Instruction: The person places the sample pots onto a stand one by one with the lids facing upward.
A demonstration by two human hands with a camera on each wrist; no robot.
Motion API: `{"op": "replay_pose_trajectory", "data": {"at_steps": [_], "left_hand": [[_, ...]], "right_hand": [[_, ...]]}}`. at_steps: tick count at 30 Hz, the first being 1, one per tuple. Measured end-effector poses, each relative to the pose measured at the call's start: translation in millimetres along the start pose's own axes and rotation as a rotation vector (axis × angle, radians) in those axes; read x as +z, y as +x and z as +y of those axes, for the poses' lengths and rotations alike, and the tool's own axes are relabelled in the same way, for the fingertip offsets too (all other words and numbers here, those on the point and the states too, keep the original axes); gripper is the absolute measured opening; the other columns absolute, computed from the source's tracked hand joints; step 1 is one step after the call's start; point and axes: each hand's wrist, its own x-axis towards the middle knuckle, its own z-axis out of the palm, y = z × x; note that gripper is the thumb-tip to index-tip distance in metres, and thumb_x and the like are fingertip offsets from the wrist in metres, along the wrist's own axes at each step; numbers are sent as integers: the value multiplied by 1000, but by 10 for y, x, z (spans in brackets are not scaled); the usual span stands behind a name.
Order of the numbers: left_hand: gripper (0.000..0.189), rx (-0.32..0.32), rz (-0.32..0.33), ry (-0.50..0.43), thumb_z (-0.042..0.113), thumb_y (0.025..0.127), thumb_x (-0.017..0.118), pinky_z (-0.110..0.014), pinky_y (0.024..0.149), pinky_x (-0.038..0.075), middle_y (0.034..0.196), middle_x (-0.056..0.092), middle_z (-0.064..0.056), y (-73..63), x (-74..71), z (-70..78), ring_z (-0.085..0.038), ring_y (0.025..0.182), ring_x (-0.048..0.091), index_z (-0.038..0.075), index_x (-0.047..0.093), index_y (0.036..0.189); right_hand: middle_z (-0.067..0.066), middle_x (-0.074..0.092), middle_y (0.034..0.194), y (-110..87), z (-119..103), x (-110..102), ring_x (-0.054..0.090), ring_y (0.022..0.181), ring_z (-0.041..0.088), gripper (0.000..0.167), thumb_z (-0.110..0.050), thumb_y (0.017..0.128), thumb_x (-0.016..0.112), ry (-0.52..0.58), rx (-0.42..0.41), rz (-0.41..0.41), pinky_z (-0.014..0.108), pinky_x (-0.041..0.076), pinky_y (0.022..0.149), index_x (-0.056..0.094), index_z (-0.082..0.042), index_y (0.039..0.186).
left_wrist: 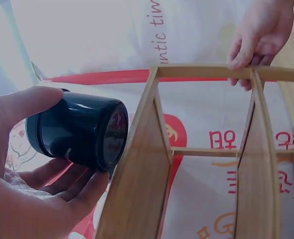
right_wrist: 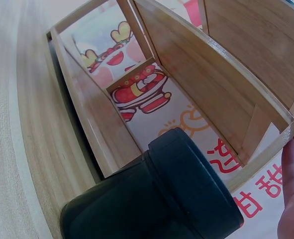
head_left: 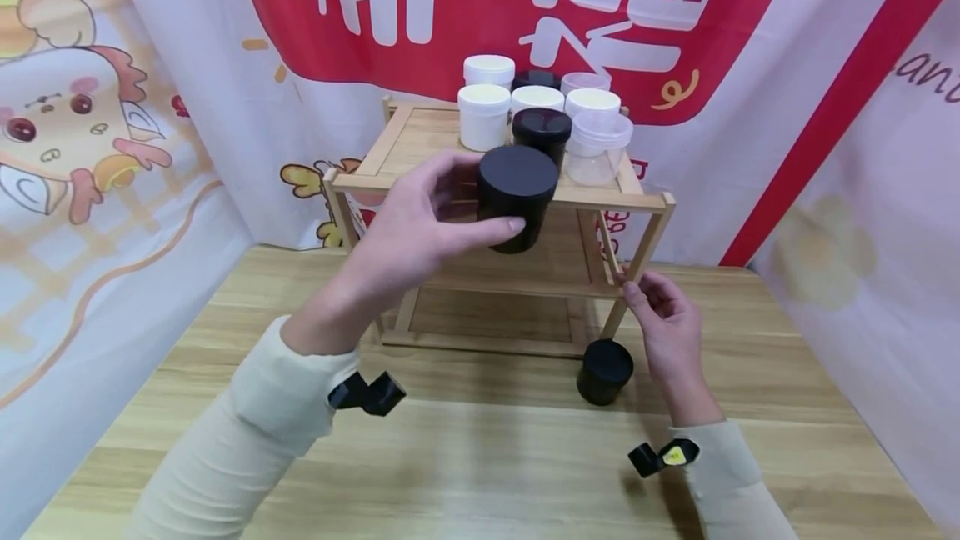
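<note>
My left hand (head_left: pixel 408 223) grips a black lidded jar (head_left: pixel 517 198) in front of the top board of a wooden shelf rack (head_left: pixel 480 277). In the left wrist view this jar (left_wrist: pixel 82 129) lies sideways between thumb and fingers, apart from the rack. My right hand (head_left: pixel 667 323) holds the rack's front right post, thumb on the near side; its fingers (left_wrist: pixel 261 55) curl round the wood in the left wrist view. Just left of that hand, a second black jar (head_left: pixel 604 372) stands upright on the table, large in the right wrist view.
On the rack's top stand several jars: white ones (head_left: pixel 483 119), a black one (head_left: pixel 542 133) at the front and a clear one (head_left: pixel 597 148) at the front right. A printed cloth (head_left: pixel 360 48) hangs behind. The wooden table (head_left: pixel 480 457) extends toward me.
</note>
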Motion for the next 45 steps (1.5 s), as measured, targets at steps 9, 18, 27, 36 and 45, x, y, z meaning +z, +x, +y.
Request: {"op": "replay_pose_trajectory", "data": {"at_steps": [9, 18, 27, 36, 45], "left_hand": [[61, -16, 31, 2, 19, 92, 84, -48, 110, 58, 146, 61, -5, 123, -105, 123, -25, 130, 65, 17, 57, 147], [58, 15, 83, 34, 19, 93, 83, -46, 113, 55, 144, 63, -6, 201, -216, 184, -23, 131, 65, 15, 59, 145], [53, -3, 134, 51, 24, 94, 82, -42, 113, 48, 137, 67, -6, 265, -330, 309, -22, 126, 66, 13, 59, 141], [48, -6, 165, 37, 25, 94, 83, -44, 114, 45, 130, 69, -4, 298, -433, 406, -22, 124, 67, 15, 62, 136], [51, -76, 209, 39, 26, 92, 86, -47, 117, 41, 133, 68, -1, 388, -463, 436, -21, 129, 62, 17, 63, 137]], "right_hand": [[2, 80, 117, 23, 13, 11, 70, 105, 13, 27, -7, 103, 70, 39, -30, 3, 19, 60, 93, 70, 3, 129], [2, 80, 118, 11, 7, 3, 70, 105, 12, 30, -9, 104, 70, 13, -26, -2, 18, 60, 93, 69, 4, 131], [3, 81, 116, 10, 19, 3, 71, 103, 12, 27, -5, 103, 70, 49, -33, 7, 18, 60, 92, 70, 6, 128], [-2, 82, 111, 22, 40, 14, 71, 101, 10, 24, -3, 102, 70, 60, -46, 6, 19, 60, 92, 72, 3, 126], [-1, 82, 111, 18, 43, 7, 71, 99, 9, 20, -2, 102, 71, 71, -55, 4, 19, 60, 91, 77, -5, 121]]}}
